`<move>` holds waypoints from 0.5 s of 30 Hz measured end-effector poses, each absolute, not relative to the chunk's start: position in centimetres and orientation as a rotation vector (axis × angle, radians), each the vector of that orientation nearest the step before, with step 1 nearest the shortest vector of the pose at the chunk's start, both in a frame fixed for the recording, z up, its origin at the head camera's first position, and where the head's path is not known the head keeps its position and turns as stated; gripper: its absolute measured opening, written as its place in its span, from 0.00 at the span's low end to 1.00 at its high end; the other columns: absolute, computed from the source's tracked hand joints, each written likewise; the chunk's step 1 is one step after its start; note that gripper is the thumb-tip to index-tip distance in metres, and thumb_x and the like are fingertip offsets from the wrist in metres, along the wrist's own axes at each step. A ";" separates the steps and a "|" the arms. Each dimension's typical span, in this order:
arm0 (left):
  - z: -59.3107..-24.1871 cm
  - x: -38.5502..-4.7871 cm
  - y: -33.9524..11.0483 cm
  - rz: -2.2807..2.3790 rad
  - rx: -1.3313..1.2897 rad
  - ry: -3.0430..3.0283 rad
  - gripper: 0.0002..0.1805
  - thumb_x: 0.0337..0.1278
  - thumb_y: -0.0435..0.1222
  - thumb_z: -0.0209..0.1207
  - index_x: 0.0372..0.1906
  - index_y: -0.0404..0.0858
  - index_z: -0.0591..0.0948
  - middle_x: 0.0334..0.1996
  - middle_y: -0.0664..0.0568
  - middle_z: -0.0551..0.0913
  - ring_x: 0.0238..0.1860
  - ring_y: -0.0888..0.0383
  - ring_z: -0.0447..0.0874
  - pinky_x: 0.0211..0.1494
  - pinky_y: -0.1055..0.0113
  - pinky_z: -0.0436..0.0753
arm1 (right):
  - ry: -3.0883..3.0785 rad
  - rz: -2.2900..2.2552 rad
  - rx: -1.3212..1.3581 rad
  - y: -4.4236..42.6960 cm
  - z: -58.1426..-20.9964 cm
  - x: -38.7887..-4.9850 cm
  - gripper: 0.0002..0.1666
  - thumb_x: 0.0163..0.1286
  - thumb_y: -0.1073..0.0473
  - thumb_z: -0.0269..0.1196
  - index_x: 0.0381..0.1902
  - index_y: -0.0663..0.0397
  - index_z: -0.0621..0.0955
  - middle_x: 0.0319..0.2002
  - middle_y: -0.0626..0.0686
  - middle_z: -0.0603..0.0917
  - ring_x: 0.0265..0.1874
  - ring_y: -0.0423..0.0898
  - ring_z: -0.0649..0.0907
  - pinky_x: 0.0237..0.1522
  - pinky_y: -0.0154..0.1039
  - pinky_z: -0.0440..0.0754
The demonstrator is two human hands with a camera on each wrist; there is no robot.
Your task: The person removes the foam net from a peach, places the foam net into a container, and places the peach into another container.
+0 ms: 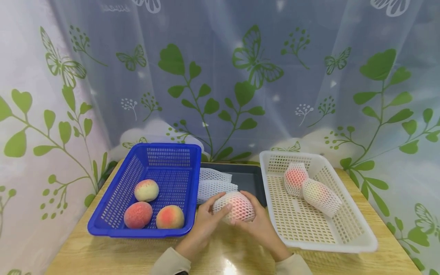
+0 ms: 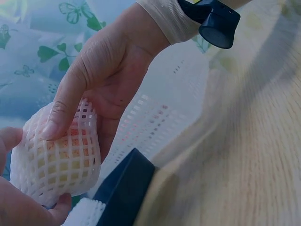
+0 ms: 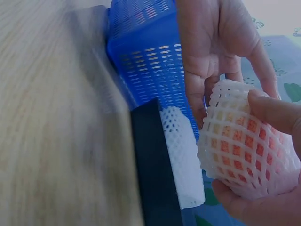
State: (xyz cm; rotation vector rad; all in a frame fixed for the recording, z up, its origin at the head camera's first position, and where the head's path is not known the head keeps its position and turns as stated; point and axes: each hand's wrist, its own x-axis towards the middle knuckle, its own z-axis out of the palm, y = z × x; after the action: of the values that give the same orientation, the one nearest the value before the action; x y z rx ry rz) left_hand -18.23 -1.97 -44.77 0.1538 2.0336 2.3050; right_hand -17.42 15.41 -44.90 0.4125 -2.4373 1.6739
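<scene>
A peach in a white foam net [image 1: 240,206] is held between both hands above the table, near its front. My left hand [image 1: 206,221] grips its left side, with the thumb laid across the net. On the other side my right hand [image 1: 260,226] curls its fingers and thumb round the netted peach. The left wrist view shows the mesh [image 2: 66,165] drawn over the fruit, with red and yellow skin showing through. In the right wrist view, fingers of both hands touch the net [image 3: 240,146].
A blue basket [image 1: 190,179] at left holds 3 bare peaches [image 1: 138,215]. The white basket [image 1: 295,238] at right contains 2 netted peaches [image 1: 319,194]. Between them, a dark tray [image 1: 249,179] holds flat foam nets [image 1: 214,188]. All stand on a wooden table [image 1: 223,248] before a patterned curtain.
</scene>
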 end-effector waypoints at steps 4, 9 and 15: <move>-44.3 -18.3 -2.0 2.326 0.193 1.999 0.30 0.58 0.39 0.64 0.64 0.34 0.72 0.60 0.39 0.73 0.58 0.52 0.74 0.56 0.69 0.77 | -2.453 1.690 0.432 15.6 -44.0 -17.5 0.51 0.46 0.60 0.77 0.67 0.49 0.67 0.57 0.61 0.77 0.47 0.53 0.80 0.43 0.36 0.81; -43.8 -18.4 -2.0 2.303 0.208 2.005 0.31 0.57 0.40 0.65 0.65 0.35 0.71 0.62 0.42 0.73 0.62 0.51 0.71 0.63 0.63 0.74 | -2.485 1.663 0.409 15.9 -43.3 -17.7 0.50 0.46 0.58 0.78 0.67 0.47 0.68 0.57 0.58 0.77 0.47 0.51 0.79 0.44 0.36 0.81; -43.0 -18.4 -2.2 2.294 0.228 1.977 0.31 0.59 0.40 0.64 0.66 0.37 0.71 0.64 0.42 0.71 0.64 0.48 0.69 0.64 0.58 0.73 | -2.471 1.700 0.418 16.5 -42.7 -17.8 0.49 0.46 0.59 0.78 0.66 0.49 0.68 0.58 0.59 0.76 0.48 0.52 0.78 0.45 0.37 0.80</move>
State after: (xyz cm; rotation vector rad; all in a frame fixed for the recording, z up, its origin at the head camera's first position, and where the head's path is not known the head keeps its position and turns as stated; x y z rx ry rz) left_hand -18.36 -2.22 -42.97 0.2282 1.9770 2.2939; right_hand -17.77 16.46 -42.71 0.4183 -2.4714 1.6998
